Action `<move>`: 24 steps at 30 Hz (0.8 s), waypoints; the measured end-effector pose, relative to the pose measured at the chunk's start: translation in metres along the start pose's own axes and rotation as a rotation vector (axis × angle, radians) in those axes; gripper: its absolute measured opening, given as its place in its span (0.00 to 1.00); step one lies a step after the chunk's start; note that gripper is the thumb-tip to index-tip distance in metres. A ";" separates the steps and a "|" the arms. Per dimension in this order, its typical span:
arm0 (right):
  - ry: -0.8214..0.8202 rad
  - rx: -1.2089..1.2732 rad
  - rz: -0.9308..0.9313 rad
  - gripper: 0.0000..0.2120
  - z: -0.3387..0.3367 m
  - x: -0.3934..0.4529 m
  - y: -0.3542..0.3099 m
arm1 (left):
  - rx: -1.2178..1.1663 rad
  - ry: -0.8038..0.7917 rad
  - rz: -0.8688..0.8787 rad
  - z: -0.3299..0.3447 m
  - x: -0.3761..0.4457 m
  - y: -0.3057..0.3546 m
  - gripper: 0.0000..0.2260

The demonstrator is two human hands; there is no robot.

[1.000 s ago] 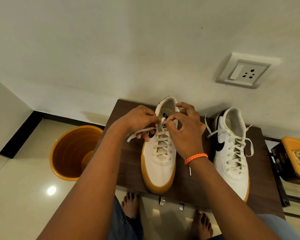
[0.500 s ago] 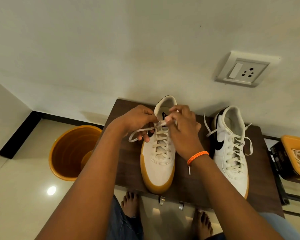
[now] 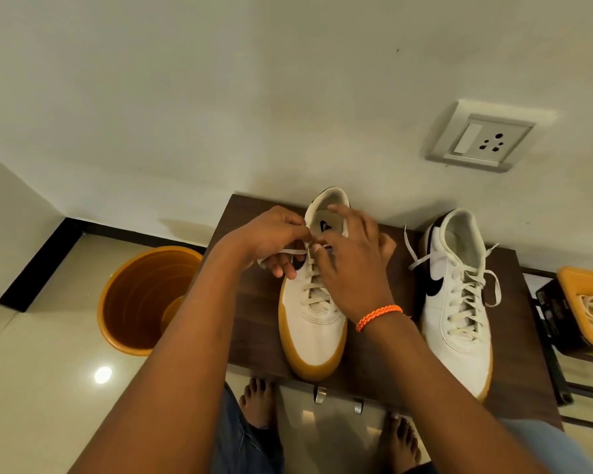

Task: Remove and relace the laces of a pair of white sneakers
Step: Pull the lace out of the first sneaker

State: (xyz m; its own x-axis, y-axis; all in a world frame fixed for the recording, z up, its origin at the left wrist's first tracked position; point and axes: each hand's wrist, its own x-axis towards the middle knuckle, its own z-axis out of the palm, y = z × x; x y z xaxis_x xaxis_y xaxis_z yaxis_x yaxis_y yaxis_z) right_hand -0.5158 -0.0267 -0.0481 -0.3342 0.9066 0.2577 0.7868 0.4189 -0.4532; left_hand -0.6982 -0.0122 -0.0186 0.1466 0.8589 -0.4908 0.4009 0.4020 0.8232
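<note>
The left hand (image 3: 271, 241) pinches the loose end of the lace (image 3: 290, 252), and the right hand (image 3: 351, 265) pinches it at the top eyelets of the left sneaker (image 3: 314, 323), which sits toe-toward-the-person on the dark table (image 3: 254, 313). The lace looks light, soft and limp, so I judge it best held near its stiff tip for threading. The second sneaker (image 3: 457, 302) lies just beside, laced but untied. Since a second ago the hands have drawn closer together, shortening the slack loop at left.
</note>
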 end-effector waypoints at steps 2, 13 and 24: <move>-0.019 0.015 0.006 0.06 0.007 -0.002 0.001 | -0.011 -0.005 0.006 0.000 0.000 0.000 0.10; 0.389 0.339 0.204 0.09 -0.017 0.012 0.011 | 0.034 0.008 -0.001 -0.002 0.000 0.001 0.08; 0.001 0.032 -0.009 0.05 0.006 0.000 0.004 | 0.060 0.031 0.003 -0.002 0.002 -0.002 0.09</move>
State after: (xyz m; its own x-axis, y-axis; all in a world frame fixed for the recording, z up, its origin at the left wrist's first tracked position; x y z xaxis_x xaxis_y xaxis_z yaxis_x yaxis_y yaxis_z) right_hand -0.5156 -0.0248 -0.0548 -0.3403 0.9028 0.2629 0.7669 0.4283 -0.4780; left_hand -0.7001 -0.0105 -0.0212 0.1205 0.8699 -0.4784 0.4539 0.3803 0.8058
